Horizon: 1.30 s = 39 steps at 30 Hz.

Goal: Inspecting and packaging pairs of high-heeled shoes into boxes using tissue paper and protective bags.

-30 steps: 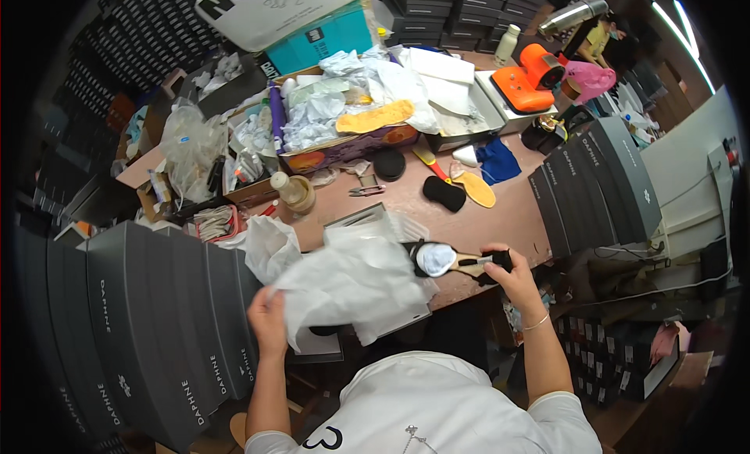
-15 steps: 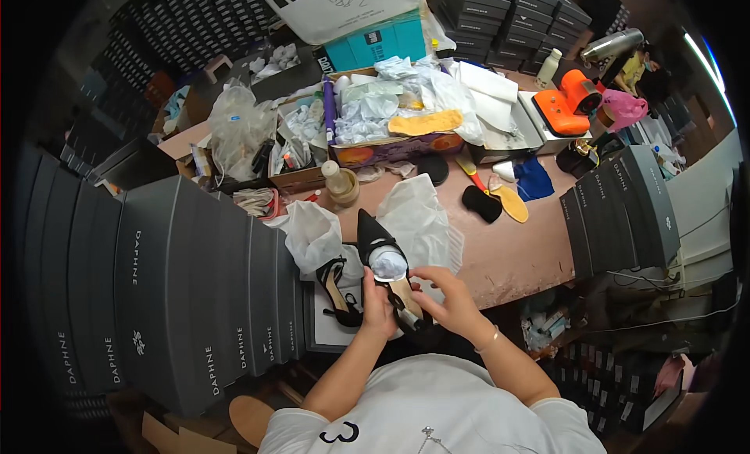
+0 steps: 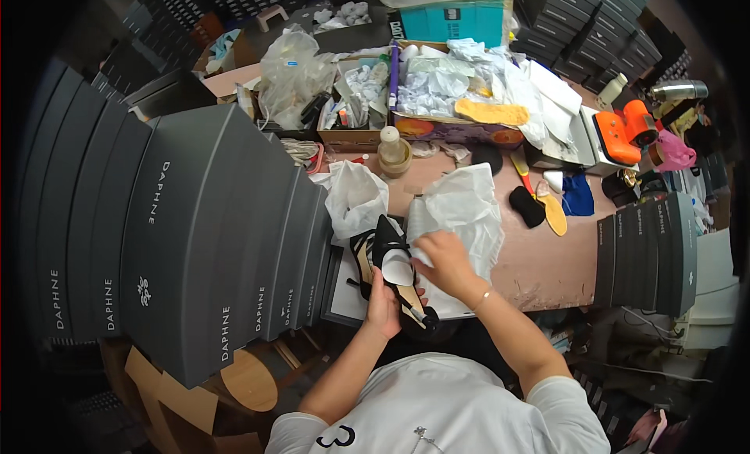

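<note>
Left grip (image 3: 381, 307) is closed on a black pointed shoe (image 3: 406, 293): the thumb lies at its left edge, and fingertips show on its other side, so I carry it from below. This shoe is directly before the person's body, tilted, with the toe pointing away and the heel toward me. Its opening shows something white inside.

Right grip (image 3: 447, 263) is bent beside the shoe, just to the right of the opening. Something pale appears at its fingertips, but it is blurred, and I cannot tell whether these fingers are closed on it.

To the left, very near, I see a second black shoe (image 3: 362, 257), by the white inside of an open shoe box (image 3: 346, 302). Behind the shoes, a white paper sheet (image 3: 461, 208) is spread, and to its left there is a crumpled white wrapping (image 3: 359, 198).

Farther right on the pink desk (image 3: 539, 270) I find a black sponge (image 3: 526, 207), a yellow insole (image 3: 555, 218) and a blue cloth (image 3: 578, 195). Dark grey boxes (image 3: 203, 251) stand at the left side.
</note>
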Each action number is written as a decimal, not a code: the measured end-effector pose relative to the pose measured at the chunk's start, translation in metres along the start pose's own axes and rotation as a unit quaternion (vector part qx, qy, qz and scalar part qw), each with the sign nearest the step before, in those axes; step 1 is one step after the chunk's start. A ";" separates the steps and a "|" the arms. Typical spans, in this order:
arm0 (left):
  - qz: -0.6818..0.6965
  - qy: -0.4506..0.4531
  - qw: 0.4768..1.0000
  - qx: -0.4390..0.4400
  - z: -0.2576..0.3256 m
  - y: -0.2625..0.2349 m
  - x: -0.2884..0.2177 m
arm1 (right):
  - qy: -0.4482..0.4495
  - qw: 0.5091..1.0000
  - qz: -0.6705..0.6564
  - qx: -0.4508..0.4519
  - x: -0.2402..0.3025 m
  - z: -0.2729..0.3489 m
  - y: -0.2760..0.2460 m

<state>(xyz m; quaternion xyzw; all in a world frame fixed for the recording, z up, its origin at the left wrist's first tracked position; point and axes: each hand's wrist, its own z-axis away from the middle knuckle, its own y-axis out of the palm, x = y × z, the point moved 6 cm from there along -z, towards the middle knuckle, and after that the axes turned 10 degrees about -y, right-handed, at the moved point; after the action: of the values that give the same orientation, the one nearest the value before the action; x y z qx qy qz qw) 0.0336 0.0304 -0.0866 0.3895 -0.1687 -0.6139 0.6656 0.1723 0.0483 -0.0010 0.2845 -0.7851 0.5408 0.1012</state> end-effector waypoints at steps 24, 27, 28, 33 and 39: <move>0.027 0.018 0.999 -0.038 0.017 -0.021 0.002 | 0.010 0.994 0.075 -0.083 0.009 0.045 -0.033; 0.041 -0.028 0.999 0.000 0.024 -0.005 0.002 | 0.020 0.975 0.205 0.079 -0.081 0.084 0.050; 0.029 -0.018 0.999 -0.024 0.029 0.006 0.001 | 0.026 0.953 0.237 0.187 -0.104 0.099 0.077; 0.027 0.022 0.999 -0.017 0.034 -0.006 -0.004 | 0.111 0.964 0.112 0.215 -0.055 0.056 0.045; -0.060 0.113 0.988 -0.084 0.036 0.008 0.030 | 0.035 0.987 -0.118 0.105 0.055 0.027 0.077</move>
<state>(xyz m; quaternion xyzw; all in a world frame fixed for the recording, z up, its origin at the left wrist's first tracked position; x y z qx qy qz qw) 0.0194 -0.0094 -0.0658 0.4089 -0.0163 -0.6168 0.6724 0.0883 0.0252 -0.0471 0.3651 -0.6809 0.6139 0.1616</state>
